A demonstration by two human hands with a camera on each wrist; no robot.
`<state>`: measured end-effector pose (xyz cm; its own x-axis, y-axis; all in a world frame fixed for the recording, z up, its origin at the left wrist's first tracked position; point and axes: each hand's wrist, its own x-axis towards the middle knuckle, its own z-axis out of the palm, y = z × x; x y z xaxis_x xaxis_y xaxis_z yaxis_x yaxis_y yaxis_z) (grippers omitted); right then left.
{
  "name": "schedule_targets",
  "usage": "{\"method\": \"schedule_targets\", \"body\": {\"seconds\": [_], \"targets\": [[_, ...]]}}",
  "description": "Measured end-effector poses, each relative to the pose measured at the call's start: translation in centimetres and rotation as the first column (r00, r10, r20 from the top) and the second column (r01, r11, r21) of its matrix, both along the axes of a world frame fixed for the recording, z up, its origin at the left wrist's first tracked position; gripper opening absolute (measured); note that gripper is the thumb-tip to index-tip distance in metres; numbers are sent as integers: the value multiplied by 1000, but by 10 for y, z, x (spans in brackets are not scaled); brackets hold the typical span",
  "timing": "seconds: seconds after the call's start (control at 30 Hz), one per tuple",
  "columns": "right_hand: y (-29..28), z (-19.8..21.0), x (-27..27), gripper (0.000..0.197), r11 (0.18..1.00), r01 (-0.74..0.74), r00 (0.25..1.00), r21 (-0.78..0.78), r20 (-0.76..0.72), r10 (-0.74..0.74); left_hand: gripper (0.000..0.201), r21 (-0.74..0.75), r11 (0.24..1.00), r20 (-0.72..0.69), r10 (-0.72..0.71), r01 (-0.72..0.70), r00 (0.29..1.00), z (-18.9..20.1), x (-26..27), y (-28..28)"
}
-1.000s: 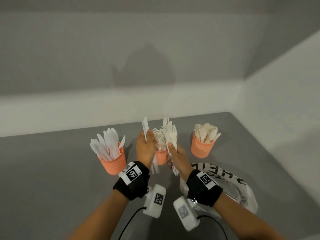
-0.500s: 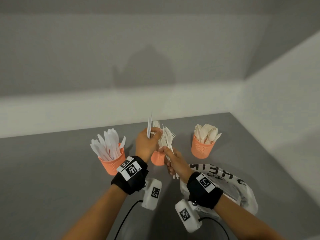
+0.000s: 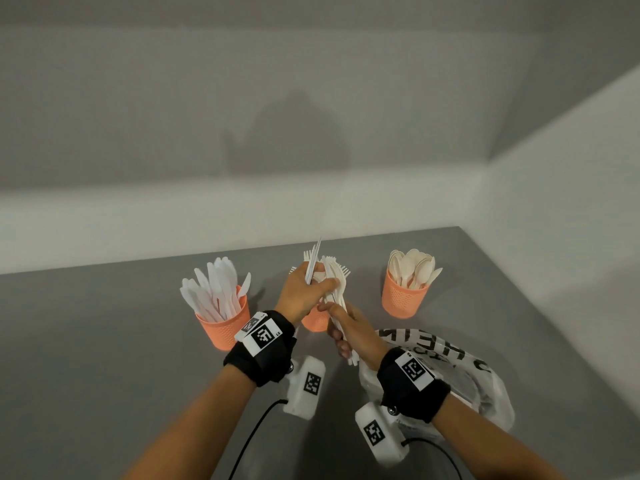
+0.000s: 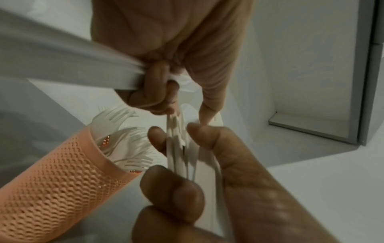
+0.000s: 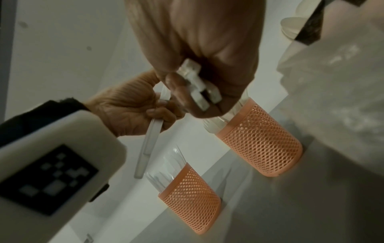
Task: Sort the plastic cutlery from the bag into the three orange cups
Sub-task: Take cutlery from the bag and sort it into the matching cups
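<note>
Three orange mesh cups stand in a row on the grey table: a left cup (image 3: 225,327) of knives, a middle cup (image 3: 316,322) of forks, a right cup (image 3: 403,299) of spoons. Above the middle cup, my right hand (image 3: 349,336) grips a bundle of white forks (image 3: 337,292) by the handles. My left hand (image 3: 304,294) holds a white knife (image 3: 313,261) upright, and its fingertips pinch the fork bundle (image 4: 176,136). The knife (image 5: 149,139) hangs below the left hand (image 5: 129,111) in the right wrist view. The middle cup (image 4: 62,180) is partly hidden behind both hands.
The crumpled plastic bag (image 3: 467,375) with black lettering lies on the table under my right forearm. Walls close the table at the back and on the right. Bare grey table (image 3: 86,358) stretches left of the knife cup.
My left hand has carried the knife to the right until its fingers reached the fork bundle. The right hand has tilted the forks and lowered them a little over the middle cup.
</note>
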<state>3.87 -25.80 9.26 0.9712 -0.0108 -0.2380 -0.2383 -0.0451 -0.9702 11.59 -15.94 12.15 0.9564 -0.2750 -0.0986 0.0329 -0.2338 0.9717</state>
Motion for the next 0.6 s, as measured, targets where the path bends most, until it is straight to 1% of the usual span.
{"method": "schedule_targets", "body": {"seconds": [0.07,0.2,0.27,0.33,0.37,0.43,0.47,0.53,0.6], "targets": [[-1,1,0,20,1000,-5,1000,15,-10,6,23,-22,1000,-9,-8,8,1000,2,1,1],[0,0,0,29,996,17,999,88,-32,-14,16,-74,996,-12,41,-42,999,2,0,-2],[2,-3,1,33,987,47,999,151,-35,-42,16,-80,994,-6,79,-79,997,0,0,-6],[3,-5,1,35,978,84,996,192,-25,-80,9,-82,992,19,97,-95,995,-2,-2,-8],[4,-5,1,36,975,102,995,198,-14,-101,5,-85,993,38,91,-88,995,-3,-4,-9],[5,-5,1,36,972,139,990,192,10,-144,6,-74,994,70,89,-84,994,-8,-8,-11],[5,-5,1,35,969,157,986,191,20,-164,2,-73,994,76,87,-82,993,-11,-11,-11],[7,-4,2,34,966,165,984,197,40,-176,15,-76,995,88,73,-66,993,-18,-14,-11],[8,-4,4,34,967,160,983,196,63,-175,17,-72,996,108,65,-57,992,-23,-15,-10]]}}
